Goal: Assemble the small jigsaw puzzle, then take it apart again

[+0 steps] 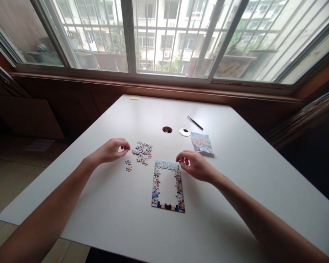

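Note:
A small jigsaw frame (167,186), its border assembled and its middle bare, lies flat on the white table (235,182) in front of me. Just to the left of its top sits a heap of loose puzzle pieces (142,152), with two stray pieces (128,165) nearer me. My left hand (111,150) hovers beside the heap, fingers curled in a pinch on something I cannot make out. My right hand (194,165) rests at the frame's top right corner, fingers curled and touching the border.
A colourful picture card (201,143) lies beyond my right hand. Further back are a black pen (195,122), a round cable hole (167,129) and its loose cap (184,132). A yellow note (135,98) sits at the far edge under the window.

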{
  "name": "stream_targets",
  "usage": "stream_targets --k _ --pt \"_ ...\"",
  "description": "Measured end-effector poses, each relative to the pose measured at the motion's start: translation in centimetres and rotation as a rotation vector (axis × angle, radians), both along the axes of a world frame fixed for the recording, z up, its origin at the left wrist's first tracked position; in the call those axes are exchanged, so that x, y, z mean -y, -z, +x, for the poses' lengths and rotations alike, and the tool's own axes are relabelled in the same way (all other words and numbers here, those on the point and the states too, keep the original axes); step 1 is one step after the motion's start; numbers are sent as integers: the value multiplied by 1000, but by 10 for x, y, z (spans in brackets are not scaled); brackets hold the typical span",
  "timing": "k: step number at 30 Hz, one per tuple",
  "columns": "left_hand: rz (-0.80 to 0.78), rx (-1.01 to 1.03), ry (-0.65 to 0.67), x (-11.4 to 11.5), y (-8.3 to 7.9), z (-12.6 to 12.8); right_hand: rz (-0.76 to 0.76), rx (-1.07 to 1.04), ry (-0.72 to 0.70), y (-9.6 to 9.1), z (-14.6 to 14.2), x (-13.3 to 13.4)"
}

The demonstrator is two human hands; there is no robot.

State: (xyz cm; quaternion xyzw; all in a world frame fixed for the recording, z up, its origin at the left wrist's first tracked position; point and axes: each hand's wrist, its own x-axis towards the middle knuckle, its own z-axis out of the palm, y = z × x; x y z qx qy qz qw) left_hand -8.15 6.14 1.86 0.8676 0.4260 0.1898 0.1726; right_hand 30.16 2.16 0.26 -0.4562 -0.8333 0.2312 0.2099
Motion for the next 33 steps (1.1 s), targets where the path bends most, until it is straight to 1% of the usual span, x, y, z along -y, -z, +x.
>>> stream_targets --k 3,5,8,13,15,17,19,22,25,29,33 --pt "-38 22 38 5 0 2 46 -45 99 17 10 12" --pt "-52 44 36 7 2 1 84 -102 176 28 17 19" --pt "-69 55 26 10 5 -4 74 -176 212 36 24 24" --pt "-102 37 40 11 7 -11 46 -215 235 36 26 21" --pt "-88 25 36 10 8 -11 44 -229 249 36 26 20" --pt "-34 11 32 11 9 -9 41 -246 261 36 26 21" --pt "51 4 42 13 12 -3 39 -255 277 36 26 21" --pt "176 -12 62 18 16 11 47 -246 295 34 25 22" --pt "245 -44 52 25 22 28 49 -230 289 34 25 22" --pt "242 -72 40 28 28 39 51 -225 274 35 25 22" --pt "161 -47 -17 25 30 38 43 -230 270 35 25 22"
